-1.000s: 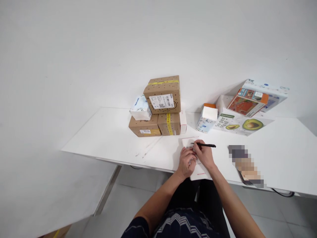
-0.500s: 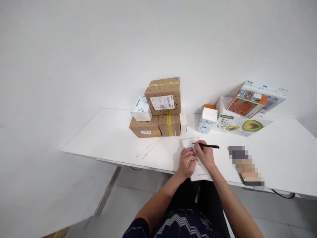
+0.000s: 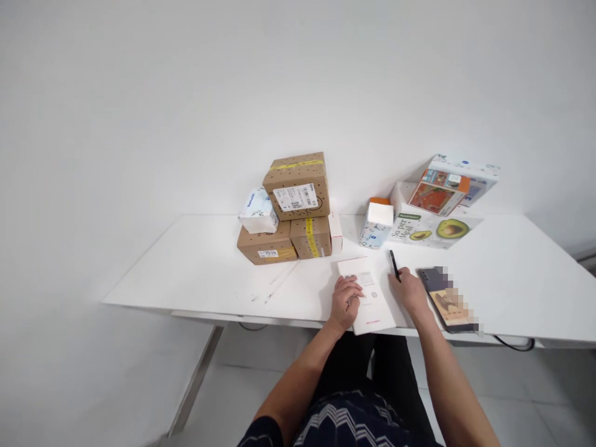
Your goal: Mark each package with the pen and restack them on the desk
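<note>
Right hand [image 3: 410, 290], closed on pen [image 3: 395, 265], has come off white box [image 3: 379, 313] to spot between box and phone [image 3: 432, 284]; writing seems paused. Left hand [image 3: 344, 304] stays on box, fingers loosely curled, not gripping. Box lies flat at tabletop's [image 3: 516, 285] near edge.

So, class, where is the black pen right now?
In the head view, the black pen is right of centre, held in the right hand, between the flat white item and the phone.
</note>
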Available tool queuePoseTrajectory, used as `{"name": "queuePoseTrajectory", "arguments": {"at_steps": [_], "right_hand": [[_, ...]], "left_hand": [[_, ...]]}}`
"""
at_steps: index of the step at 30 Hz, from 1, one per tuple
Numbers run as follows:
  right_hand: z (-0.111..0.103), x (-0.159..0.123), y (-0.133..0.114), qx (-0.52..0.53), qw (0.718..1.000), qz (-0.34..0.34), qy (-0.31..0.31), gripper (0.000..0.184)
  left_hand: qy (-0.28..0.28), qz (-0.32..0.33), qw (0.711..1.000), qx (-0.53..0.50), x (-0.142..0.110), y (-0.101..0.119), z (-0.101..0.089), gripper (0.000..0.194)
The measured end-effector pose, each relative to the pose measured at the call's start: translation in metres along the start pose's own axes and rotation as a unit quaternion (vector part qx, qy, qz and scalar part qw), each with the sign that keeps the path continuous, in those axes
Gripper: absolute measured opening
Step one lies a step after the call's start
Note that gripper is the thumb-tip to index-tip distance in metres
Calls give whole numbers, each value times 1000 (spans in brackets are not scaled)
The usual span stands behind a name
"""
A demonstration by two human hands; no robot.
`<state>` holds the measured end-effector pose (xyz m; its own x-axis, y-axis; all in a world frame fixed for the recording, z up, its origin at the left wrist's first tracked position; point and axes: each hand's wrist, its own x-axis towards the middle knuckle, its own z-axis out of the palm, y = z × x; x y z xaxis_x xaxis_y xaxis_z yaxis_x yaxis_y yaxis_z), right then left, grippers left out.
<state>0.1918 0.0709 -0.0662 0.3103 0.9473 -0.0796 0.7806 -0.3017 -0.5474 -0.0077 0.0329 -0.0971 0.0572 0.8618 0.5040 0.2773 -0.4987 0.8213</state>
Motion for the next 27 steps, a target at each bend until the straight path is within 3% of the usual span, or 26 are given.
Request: {"name": "queuePoseTrajectory", "arguments": {"at_steps": [5, 10, 13, 15, 20, 23, 25, 27], "right_hand": [[-8, -17, 4, -61, 997, 22, 37, 40], [-38, -32, 43, -156, 972, 121, 124, 59], [-48, -34, 64, -166, 974, 133, 82, 73], [-48, -33, 69, -154, 980, 117, 51, 73], [-46, -34, 61, -137, 979, 128, 78, 68], [-52, -41, 58, -41, 984, 141, 96, 72], [-59, -51, 56, 131, 978, 142, 78, 73], [-65, -65, 49, 344, 930, 126, 29, 69]], "left_hand": [[-6, -7, 1000, -9, 0, -1, -1, 21], [-14, -5, 1000, -15, 0, -2, -1, 20], [-18, -6, 1000, -16, 1, -1, -1, 20], [-17, -7, 1000, -17, 1, -1, 0, 20], [-12, -7, 1000, -19, 1, 0, -1, 20], [-4, -10, 1000, -21, 1, 1, -1, 19], [-1, -14, 1000, -22, 1, 1, -1, 20], [-1, -17, 1000, -24, 1, 1, 0, 20]]}}
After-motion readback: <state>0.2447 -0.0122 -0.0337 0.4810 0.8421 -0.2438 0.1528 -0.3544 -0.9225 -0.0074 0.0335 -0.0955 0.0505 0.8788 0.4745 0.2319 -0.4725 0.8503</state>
